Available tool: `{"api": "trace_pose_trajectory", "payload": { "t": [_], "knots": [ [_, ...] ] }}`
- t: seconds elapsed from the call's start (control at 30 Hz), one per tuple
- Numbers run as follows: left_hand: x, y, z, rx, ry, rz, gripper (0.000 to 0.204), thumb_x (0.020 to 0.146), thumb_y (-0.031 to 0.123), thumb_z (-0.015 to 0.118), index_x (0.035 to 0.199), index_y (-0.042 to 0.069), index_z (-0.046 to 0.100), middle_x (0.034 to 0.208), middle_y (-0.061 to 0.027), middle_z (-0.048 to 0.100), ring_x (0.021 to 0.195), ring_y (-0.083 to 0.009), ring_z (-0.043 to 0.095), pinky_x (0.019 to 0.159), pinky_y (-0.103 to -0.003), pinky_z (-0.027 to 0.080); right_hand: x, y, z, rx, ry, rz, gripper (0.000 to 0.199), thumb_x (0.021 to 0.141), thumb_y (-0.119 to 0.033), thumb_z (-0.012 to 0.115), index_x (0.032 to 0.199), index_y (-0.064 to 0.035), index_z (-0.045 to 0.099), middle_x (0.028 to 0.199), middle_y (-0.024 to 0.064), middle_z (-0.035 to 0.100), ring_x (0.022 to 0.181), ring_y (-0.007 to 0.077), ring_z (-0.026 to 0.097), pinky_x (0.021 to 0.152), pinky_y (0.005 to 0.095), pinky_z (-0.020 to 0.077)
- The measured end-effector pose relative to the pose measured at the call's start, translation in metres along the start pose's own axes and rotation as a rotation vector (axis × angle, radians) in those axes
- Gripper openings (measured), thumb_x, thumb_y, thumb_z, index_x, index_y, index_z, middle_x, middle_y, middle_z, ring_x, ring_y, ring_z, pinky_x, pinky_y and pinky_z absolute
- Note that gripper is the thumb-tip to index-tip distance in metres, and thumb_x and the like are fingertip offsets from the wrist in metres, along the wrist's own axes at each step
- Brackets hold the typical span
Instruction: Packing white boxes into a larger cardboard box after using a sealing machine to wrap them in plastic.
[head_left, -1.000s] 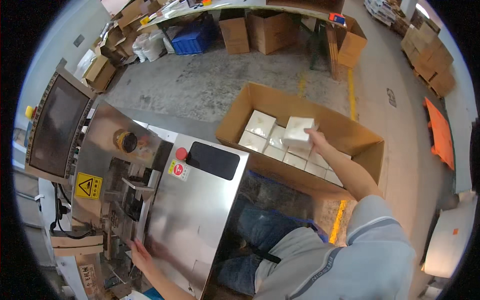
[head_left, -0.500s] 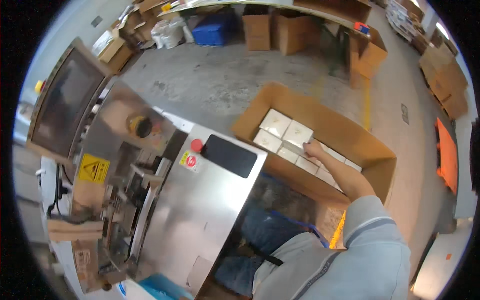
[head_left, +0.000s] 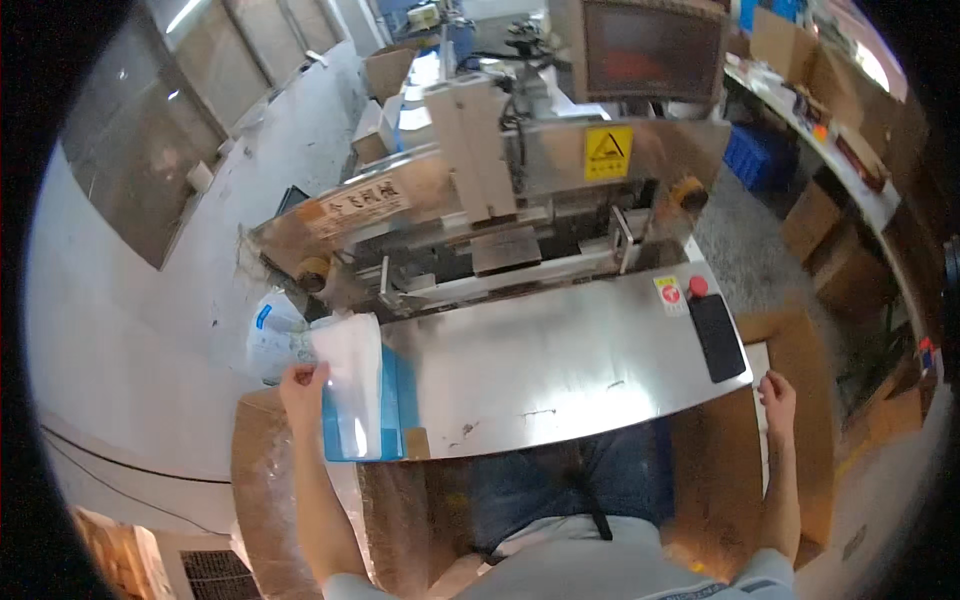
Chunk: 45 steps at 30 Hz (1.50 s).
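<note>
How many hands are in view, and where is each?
2. The left hand is at the left edge of the white stack; the right hand is over the carton, right of the metal table. No others show.

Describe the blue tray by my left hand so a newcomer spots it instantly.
Find the shiny metal worktop in front of the machine. At its left end, beside your left hand, the tray holds white sheets. Its blue sets it apart from the black panel at the right end.

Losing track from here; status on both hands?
Left hand at white sheets, beside blue tray. Right hand over carton, loosely curled. Black slab near red button on steel table.
</note>
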<state>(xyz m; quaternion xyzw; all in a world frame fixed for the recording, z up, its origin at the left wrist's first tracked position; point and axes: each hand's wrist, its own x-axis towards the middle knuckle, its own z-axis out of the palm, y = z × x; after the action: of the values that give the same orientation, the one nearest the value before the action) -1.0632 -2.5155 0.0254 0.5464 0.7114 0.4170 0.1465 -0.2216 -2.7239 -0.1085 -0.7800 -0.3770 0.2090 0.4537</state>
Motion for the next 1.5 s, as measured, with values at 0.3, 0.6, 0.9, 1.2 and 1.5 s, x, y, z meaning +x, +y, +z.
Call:
{"api": "trace_pose_trajectory", "payload": {
  "t": [0.3, 0.6, 0.9, 1.2, 1.5],
  "knots": [
    [0.01, -0.022, 0.013, -0.139, 0.108, 0.016, 0.032, 0.087, 0.018, 0.076, 0.109, -0.003, 0.065, 0.082, -0.0046, 0.068, 0.069, -0.0097, 0.058, 0.065, -0.025, 0.048, -0.051, -0.135, 0.017, 0.174, -0.123, -0.148, 0.035, 0.097, -0.014, 0.065, 0.125, 0.006, 0.062, 0.109, 0.0098, 0.069, 0.096, 0.0136, 0.065, 0.081, 0.0264, 0.0516],
    [-0.028, 0.078, 0.011, -0.127, 0.286, 0.172, 0.017, 0.098, 0.013, 0.063, 0.108, 0.001, 0.068, 0.093, -0.0108, 0.073, 0.085, -0.0154, 0.069, 0.077, -0.031, 0.054, -0.072, -0.241, 0.091, 0.264, -0.371, -0.247, 0.035, 0.094, -0.004, 0.065, 0.128, 0.0035, 0.06, 0.118, 0.0123, 0.069, 0.109, 0.019, 0.066, 0.096, 0.0303, 0.0521],
    [-0.184, 0.234, 0.069, -0.37, -0.398, 0.49, 0.012, 0.092, 0.005, 0.067, 0.103, 0.001, 0.072, 0.093, -0.0152, 0.074, 0.073, -0.0231, 0.073, 0.066, -0.03, 0.057, -0.126, -0.358, 0.185, 0.203, -0.62, -0.823, 0.026, 0.084, -0.008, 0.076, 0.108, -0.0007, 0.068, 0.106, 0.0148, 0.069, 0.097, 0.0216, 0.068, 0.081, 0.0307, 0.0539],
    [-0.209, 0.216, 0.097, -0.589, -0.728, -0.394, 0.028, 0.097, 0.018, 0.068, 0.075, 0.003, 0.058, 0.064, -0.0029, 0.063, 0.05, -0.0058, 0.052, 0.045, -0.022, 0.038, -0.133, -0.337, 0.173, 0.203, -0.336, -1.052, 0.012, 0.078, -0.005, 0.079, 0.086, -0.0028, 0.07, 0.097, 0.0128, 0.071, 0.093, 0.0315, 0.07, 0.077, 0.0378, 0.0564],
    [-0.208, 0.212, 0.113, -0.364, -0.664, 0.593, 0.041, 0.084, 0.006, 0.074, 0.124, 0.005, 0.064, 0.122, -0.0143, 0.067, 0.09, -0.0287, 0.069, 0.072, -0.033, 0.056, -0.133, -0.3, 0.186, -0.107, -0.737, -1.109, 0.013, 0.078, -0.01, 0.076, 0.083, -0.0034, 0.066, 0.084, 0.0113, 0.067, 0.096, 0.0329, 0.066, 0.095, 0.0469, 0.0513]
  ]
}}
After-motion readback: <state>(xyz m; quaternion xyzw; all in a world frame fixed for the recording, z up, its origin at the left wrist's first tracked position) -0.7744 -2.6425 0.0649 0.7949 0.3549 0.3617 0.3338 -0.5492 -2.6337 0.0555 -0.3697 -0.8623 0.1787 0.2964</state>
